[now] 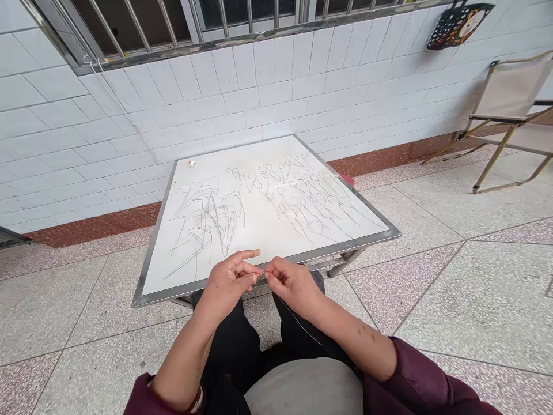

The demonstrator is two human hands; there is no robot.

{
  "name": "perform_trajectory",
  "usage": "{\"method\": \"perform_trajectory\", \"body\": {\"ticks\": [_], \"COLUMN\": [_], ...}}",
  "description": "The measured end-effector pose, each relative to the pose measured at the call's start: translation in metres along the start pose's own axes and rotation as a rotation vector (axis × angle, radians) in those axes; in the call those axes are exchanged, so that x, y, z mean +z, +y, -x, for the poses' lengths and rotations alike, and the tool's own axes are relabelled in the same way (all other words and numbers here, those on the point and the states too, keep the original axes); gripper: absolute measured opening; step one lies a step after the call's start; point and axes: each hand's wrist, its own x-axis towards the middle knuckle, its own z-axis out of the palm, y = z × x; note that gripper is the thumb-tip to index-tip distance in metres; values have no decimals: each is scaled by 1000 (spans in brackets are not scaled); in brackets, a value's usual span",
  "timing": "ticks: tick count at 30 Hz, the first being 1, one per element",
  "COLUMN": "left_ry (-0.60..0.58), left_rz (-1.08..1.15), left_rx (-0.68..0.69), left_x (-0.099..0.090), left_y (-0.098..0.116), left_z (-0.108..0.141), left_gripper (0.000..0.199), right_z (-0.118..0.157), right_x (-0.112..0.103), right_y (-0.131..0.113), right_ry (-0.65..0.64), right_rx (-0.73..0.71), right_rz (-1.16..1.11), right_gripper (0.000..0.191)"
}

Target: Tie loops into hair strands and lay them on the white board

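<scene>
White rectangular tiles cover the wall (259, 101) in front of you, above a reddish-brown base strip and a speckled stone floor (125, 305). On the left of your smooth white table (254, 230), edged in grey metal, a small white-and-red item (192, 163) sits near the far corner, and bent wires (209, 213) lie crisscrossed in a loose tangle. At the near edge, your left hand (227, 282) pinches a thin wire (301, 323) between thumb and finger; your right hand (296, 288) pinches it just beside, with the strand trailing in a curve over your lap. Farther right on the table, looped wires (298, 202) lie spread, round at one end with slender tails. A black perforated basket (458, 26) hangs on the wall, its contents unclear, above a beige fabric chair (510, 92) with a tubular frame
</scene>
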Motion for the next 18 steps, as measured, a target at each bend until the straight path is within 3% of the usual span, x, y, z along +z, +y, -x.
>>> {"method": "perform_trajectory", "body": {"ticks": [8,18], "left_ry": [150,172], "left_rz": [-45,-31], "left_rx": [45,60], "left_x": [20,21], "left_y": [-5,-12], "left_z": [6,2], "left_gripper": [33,35], "right_z": [0,3], "right_x": [3,7], "right_y": [-2,-2], "right_ry": [95,102], "right_rx": [53,86], "right_rz": [31,6], "right_gripper": [11,11]}}
